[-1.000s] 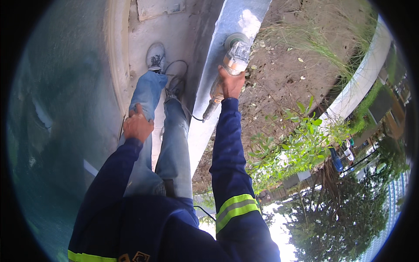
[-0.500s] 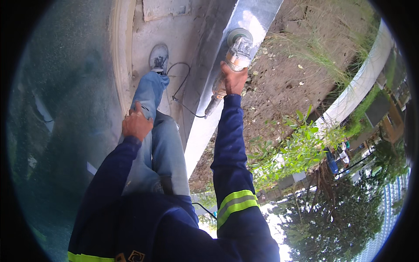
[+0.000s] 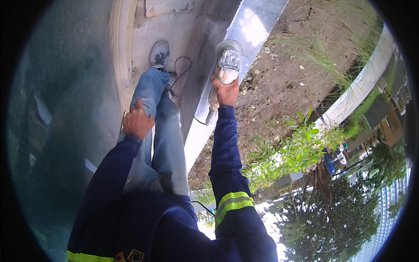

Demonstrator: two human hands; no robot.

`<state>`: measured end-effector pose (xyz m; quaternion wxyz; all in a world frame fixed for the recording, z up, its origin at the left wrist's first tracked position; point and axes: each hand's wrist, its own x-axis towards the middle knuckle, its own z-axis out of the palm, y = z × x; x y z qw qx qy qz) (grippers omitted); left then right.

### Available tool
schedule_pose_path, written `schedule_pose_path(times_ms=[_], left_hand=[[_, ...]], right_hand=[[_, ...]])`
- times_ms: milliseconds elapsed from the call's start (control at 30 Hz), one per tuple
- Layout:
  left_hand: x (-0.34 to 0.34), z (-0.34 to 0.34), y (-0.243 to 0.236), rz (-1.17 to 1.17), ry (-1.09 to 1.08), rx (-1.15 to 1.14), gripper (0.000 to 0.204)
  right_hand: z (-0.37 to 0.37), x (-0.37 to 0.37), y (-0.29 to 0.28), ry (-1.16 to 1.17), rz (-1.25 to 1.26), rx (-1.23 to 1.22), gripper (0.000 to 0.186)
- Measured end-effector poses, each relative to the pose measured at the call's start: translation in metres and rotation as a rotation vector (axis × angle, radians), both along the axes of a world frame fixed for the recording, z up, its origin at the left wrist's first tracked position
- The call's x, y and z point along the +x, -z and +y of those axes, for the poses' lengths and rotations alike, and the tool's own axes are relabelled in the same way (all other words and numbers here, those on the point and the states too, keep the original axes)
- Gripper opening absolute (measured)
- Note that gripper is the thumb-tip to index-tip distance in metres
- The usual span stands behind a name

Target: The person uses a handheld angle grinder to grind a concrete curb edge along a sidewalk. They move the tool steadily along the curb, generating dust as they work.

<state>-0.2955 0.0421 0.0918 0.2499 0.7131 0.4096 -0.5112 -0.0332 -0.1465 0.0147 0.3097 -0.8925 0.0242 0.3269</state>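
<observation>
My right hand (image 3: 226, 91) is shut on a grey angle grinder (image 3: 227, 63), whose disc end rests against a long pale painted curb strip (image 3: 257, 22). A black power cord (image 3: 181, 83) loops from the grinder across the concrete. My left hand (image 3: 138, 122) rests on my left knee, pressed flat on the blue jeans (image 3: 155, 131). One grey shoe (image 3: 159, 54) stands on the concrete ledge (image 3: 144, 30) ahead. Both arms wear dark blue sleeves with a yellow reflective band.
Bare dirt with dry leaves and grass (image 3: 288, 65) lies right of the curb. Green shrubs (image 3: 292, 148) and trees (image 3: 331, 214) fill the lower right. A dark asphalt road (image 3: 65, 109) runs along the left. Another pale curved curb (image 3: 362, 91) bends at the right.
My right hand with the grinder has shifted slightly along the curb strip. My left hand stays on the knee.
</observation>
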Motion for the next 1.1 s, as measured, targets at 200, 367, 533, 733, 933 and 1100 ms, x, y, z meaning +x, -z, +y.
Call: schedule_pose_path(times_ms=[200, 367, 533, 733, 933, 1100], left_hand=[[-0.001, -0.007, -0.001, 0.010, 0.024, 0.020, 0.087], [-0.006, -0.018, -0.001, -0.010, 0.054, 0.037, 0.088], [-0.003, -0.026, -0.001, -0.004, 0.082, 0.049, 0.089], [-0.002, -0.029, -0.003, -0.019, 0.056, 0.052, 0.091], [-0.010, -0.031, 0.000, -0.034, 0.093, 0.094, 0.088], [-0.016, -0.029, 0.004, -0.030, 0.065, 0.064, 0.089]], right_hand=[[0.003, 0.000, 0.001, -0.006, 0.039, -0.041, 0.071], [0.001, 0.009, 0.001, 0.014, 0.063, 0.029, 0.070], [0.000, 0.016, -0.002, -0.013, 0.079, -0.022, 0.071], [0.000, 0.018, 0.000, -0.023, 0.042, -0.045, 0.071], [0.012, 0.027, -0.002, -0.042, 0.038, -0.041, 0.072], [0.019, 0.033, 0.000, -0.054, 0.015, -0.014, 0.073]])
